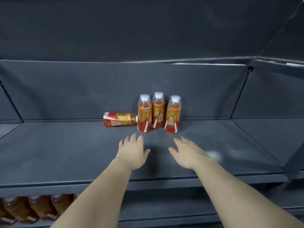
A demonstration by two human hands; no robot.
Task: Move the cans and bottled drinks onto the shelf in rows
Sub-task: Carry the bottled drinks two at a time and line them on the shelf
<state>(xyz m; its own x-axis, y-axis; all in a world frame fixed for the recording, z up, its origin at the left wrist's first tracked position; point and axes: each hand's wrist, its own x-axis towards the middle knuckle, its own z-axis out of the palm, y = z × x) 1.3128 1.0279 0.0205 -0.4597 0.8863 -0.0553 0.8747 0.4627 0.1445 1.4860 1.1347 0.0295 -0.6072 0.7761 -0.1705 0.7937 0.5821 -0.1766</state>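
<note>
Left hand (132,151): hovering palm-down over the shelf (65,150), grip wide, holding nothing.
Right hand (187,153): reaching beside it, fingers spread, empty.
Upright bottles (158,111): three standing close together near the shelf's back.
Fallen bottle (120,119): lying on its side, cap against the leftmost upright one.
Lower shelf bottles (32,208): showing dimly below.

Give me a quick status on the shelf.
Left hand and right hand open, empty. Three bottles upright, fallen bottle beside them. Shelf unobstructed.

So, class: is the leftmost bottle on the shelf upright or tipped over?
Tipped over. The leftmost bottle lies on its side on the shelf, neck pointing toward the standing bottles.
</note>
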